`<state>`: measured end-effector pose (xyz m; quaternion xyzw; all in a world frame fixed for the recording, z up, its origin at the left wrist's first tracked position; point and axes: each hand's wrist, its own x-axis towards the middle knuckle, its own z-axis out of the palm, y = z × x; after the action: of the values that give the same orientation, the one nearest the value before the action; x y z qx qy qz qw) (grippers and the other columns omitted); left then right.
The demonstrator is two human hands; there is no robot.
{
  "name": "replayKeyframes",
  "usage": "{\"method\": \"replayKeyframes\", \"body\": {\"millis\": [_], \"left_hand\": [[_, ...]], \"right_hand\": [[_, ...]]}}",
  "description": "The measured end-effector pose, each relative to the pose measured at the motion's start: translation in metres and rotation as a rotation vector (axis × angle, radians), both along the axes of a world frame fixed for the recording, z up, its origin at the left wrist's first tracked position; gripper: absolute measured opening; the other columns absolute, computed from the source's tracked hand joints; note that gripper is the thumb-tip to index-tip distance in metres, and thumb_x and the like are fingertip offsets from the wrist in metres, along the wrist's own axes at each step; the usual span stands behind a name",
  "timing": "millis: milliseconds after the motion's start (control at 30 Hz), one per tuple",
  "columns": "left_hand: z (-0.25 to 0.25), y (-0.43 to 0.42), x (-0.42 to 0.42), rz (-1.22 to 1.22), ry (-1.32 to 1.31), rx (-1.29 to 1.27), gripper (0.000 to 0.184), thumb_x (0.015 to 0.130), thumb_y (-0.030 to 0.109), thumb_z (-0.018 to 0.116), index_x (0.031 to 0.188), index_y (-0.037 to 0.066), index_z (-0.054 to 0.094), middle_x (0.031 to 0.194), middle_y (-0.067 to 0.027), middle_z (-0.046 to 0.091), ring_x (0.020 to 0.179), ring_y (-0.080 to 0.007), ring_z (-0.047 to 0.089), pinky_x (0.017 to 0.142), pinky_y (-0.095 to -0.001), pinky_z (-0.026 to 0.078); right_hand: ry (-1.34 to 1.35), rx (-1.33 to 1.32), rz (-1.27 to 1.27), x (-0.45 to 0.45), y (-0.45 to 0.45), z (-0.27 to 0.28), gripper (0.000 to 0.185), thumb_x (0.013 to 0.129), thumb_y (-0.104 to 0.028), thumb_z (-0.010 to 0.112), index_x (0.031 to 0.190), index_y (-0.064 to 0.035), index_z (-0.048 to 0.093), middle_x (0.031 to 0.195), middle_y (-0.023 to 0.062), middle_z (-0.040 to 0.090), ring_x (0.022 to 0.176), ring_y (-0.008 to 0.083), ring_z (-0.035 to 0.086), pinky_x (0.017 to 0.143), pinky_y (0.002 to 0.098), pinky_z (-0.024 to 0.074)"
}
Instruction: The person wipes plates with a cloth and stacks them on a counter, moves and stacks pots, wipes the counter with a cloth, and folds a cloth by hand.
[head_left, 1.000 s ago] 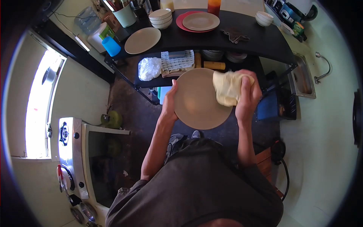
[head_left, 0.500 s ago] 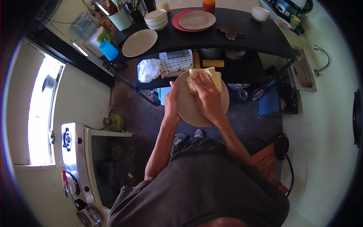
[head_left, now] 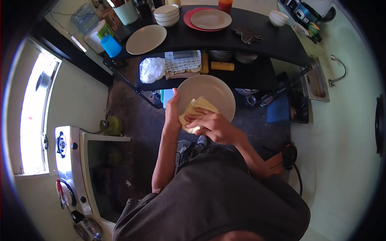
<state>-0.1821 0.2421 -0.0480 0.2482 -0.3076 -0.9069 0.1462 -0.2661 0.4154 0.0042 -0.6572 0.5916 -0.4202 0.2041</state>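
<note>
A round beige plate [head_left: 215, 90] is held out in front of my body, above the floor. My left hand [head_left: 173, 112] grips its left edge, thumb up along the rim and the other fingers hidden beneath. Bunched under my right hand [head_left: 213, 125] is a pale yellow cloth [head_left: 197, 109], pressed on the lower left part of the plate's face. The fingers of that hand are bent over the cloth.
Ahead stands a black shelf table [head_left: 181, 40] with another beige plate [head_left: 146, 39], stacked bowls [head_left: 166, 16], a blue cup [head_left: 110, 46] and a dark cloth [head_left: 247, 35]. A stove [head_left: 68, 160] is at left, a sink [head_left: 317, 78] at right.
My right hand has moved the yellow cloth from the plate's upper right edge down to its lower left. The plate has shifted slightly left, still in my left hand.
</note>
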Motion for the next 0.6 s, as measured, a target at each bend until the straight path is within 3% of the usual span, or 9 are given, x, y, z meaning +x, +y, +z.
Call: {"method": "replayKeyframes", "body": {"millis": [133,167,267,333,367,400,467,600], "left_hand": [[-0.005,-0.009,0.005,0.133,0.005,-0.075,0.053,0.106,0.044,0.038,0.119,-0.002,0.060,0.103,-0.0099,0.066,0.083,-0.0152,0.065,0.070,-0.0276,0.055],[-0.007,-0.008,0.007,0.146,0.005,-0.100,0.053,0.106,0.044,0.038,0.119,-0.002,0.060,0.102,-0.0098,0.066,0.083,-0.0150,0.065,0.070,-0.0276,0.055],[-0.010,-0.010,0.016,0.197,0.000,-0.122,0.052,0.106,0.043,0.040,0.121,-0.003,0.060,0.102,-0.0097,0.066,0.084,-0.0146,0.066,0.071,-0.0275,0.055],[-0.004,-0.019,0.026,0.240,0.002,-0.107,0.052,0.105,0.042,0.040,0.121,-0.004,0.060,0.102,-0.0100,0.067,0.084,-0.0148,0.066,0.071,-0.0276,0.055],[0.005,-0.025,0.032,0.268,0.005,-0.089,0.052,0.105,0.042,0.041,0.121,-0.004,0.061,0.103,-0.0102,0.067,0.084,-0.0149,0.066,0.071,-0.0276,0.055],[0.007,-0.030,0.041,0.299,0.001,-0.067,0.053,0.105,0.042,0.041,0.122,-0.004,0.061,0.103,-0.0105,0.067,0.084,-0.0151,0.066,0.071,-0.0276,0.055],[0.005,-0.039,0.055,0.328,0.020,-0.187,0.053,0.105,0.042,0.042,0.122,-0.005,0.060,0.104,-0.0111,0.067,0.084,-0.0156,0.066,0.071,-0.0285,0.055],[0.013,-0.037,0.076,0.395,-0.065,-0.220,0.053,0.104,0.041,0.045,0.123,-0.006,0.060,0.103,-0.0108,0.067,0.084,-0.0152,0.066,0.070,-0.0285,0.055]], "right_hand": [[-0.091,0.207,0.094,-0.013,0.020,0.019,0.025,0.088,-0.012,0.062,0.111,-0.0062,0.070,0.113,0.0088,0.071,0.118,0.0314,0.060,0.114,0.0438,0.0355],[-0.154,0.296,0.113,-0.018,0.021,0.028,0.022,0.091,-0.017,0.059,0.105,-0.0040,0.070,0.103,0.0099,0.073,0.103,0.0314,0.067,0.101,0.0396,0.0468],[-0.173,0.506,0.103,-0.040,0.032,0.051,0.026,0.096,-0.024,0.055,0.098,-0.0017,0.068,0.091,0.0116,0.073,0.085,0.0277,0.070,0.081,0.0344,0.0528],[-0.195,0.438,-0.019,-0.052,0.043,0.054,0.032,0.098,-0.028,0.053,0.094,-0.0003,0.067,0.085,0.0124,0.071,0.075,0.0214,0.069,0.069,0.0299,0.0508],[-0.200,0.458,-0.092,-0.066,0.053,0.043,0.033,0.099,-0.032,0.051,0.098,-0.0025,0.066,0.081,0.0130,0.071,0.075,0.0236,0.069,0.070,0.0313,0.0515],[-0.276,0.392,-0.162,-0.072,0.058,0.049,0.036,0.100,-0.034,0.050,0.098,-0.0017,0.066,0.081,0.0105,0.071,0.077,0.0182,0.068,0.070,0.0302,0.0521],[-0.240,0.280,-0.260,-0.082,0.058,0.066,0.039,0.102,-0.036,0.048,0.098,-0.0015,0.066,0.080,0.0093,0.071,0.077,0.0161,0.068,0.069,0.0280,0.0519],[0.058,0.052,-0.479,-0.071,0.006,0.086,0.028,0.101,-0.028,0.051,0.103,-0.0048,0.067,0.079,0.0102,0.071,0.073,0.0149,0.070,0.067,0.0278,0.0517]]}}
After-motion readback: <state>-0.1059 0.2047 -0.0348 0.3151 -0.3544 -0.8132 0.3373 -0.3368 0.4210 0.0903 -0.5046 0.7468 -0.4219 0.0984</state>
